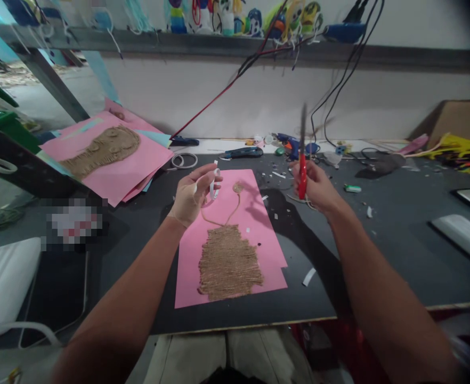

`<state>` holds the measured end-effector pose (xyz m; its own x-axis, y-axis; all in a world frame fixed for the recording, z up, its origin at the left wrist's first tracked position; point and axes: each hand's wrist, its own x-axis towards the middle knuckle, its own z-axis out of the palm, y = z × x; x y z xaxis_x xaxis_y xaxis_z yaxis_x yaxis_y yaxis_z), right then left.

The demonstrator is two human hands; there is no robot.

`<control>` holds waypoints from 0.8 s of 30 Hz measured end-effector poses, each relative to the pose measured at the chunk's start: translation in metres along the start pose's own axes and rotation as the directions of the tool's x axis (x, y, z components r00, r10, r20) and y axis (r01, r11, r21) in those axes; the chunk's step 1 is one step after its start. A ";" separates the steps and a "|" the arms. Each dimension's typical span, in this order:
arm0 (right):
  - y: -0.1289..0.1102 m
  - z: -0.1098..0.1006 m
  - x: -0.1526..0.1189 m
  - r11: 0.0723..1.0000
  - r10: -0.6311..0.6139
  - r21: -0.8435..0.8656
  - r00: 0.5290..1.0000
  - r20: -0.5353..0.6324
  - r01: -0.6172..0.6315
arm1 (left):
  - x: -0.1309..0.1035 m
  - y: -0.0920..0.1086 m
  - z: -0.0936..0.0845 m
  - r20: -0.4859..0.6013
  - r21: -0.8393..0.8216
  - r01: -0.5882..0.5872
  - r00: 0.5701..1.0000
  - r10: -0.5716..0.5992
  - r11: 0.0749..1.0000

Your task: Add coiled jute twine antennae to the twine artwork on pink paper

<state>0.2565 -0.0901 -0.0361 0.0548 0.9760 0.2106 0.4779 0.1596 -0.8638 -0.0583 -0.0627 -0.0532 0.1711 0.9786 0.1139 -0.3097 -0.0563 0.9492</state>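
Observation:
Pink paper [187, 266] lies on the dark table, bearing a piece of brown twine work [231, 261] with strands running up to a small round coil [237, 188]. Above the paper's upper left, my left hand [193, 194] is closed on a looped white strip [216, 184], held between thumb and fingers. My right hand [315, 184], to the right of the paper, grips red-handled scissors [302, 170] with the blades pointing up. A white string hangs beneath the right hand.
More pink sheets [139, 165] with twine work lie at the back left. A utility knife [243, 153] and blue glue gun [293, 144] lie at the back. Paper scraps [309, 277] are scattered rightward. Cables hang from the shelf [203, 45].

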 end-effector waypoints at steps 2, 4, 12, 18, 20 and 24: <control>-0.005 0.006 -0.002 0.993 0.072 0.094 0.996 0.042 -0.076 | 0.000 0.000 -0.001 0.006 0.014 0.011 1.000 -0.011 1.000; -0.012 0.011 -0.004 0.962 0.154 0.211 0.982 0.106 -0.173 | 0.000 -0.001 -0.001 0.009 0.020 0.010 1.000 -0.010 1.000; -0.015 0.016 -0.007 0.954 0.178 0.201 0.958 0.223 -0.224 | -0.001 0.000 0.000 0.039 0.025 -0.041 0.998 0.040 0.999; -0.016 0.010 -0.012 0.942 -0.064 -0.295 0.947 0.313 0.161 | -0.002 0.000 0.000 0.034 -0.003 0.007 0.999 -0.007 1.000; -0.021 0.009 -0.014 0.919 -0.084 -0.335 0.934 0.347 0.207 | -0.002 0.000 -0.001 0.034 -0.010 0.035 0.999 -0.035 0.999; -0.026 0.010 -0.016 0.896 -0.086 -0.373 0.917 0.389 0.242 | -0.003 -0.001 -0.002 0.051 0.006 0.055 0.997 -0.055 0.998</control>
<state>0.2346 -0.1083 -0.0215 -0.3322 0.9390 0.0890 0.7682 0.3241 -0.5521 -0.0608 -0.0654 -0.0547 0.2356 0.9689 0.0763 -0.2942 -0.0038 0.9557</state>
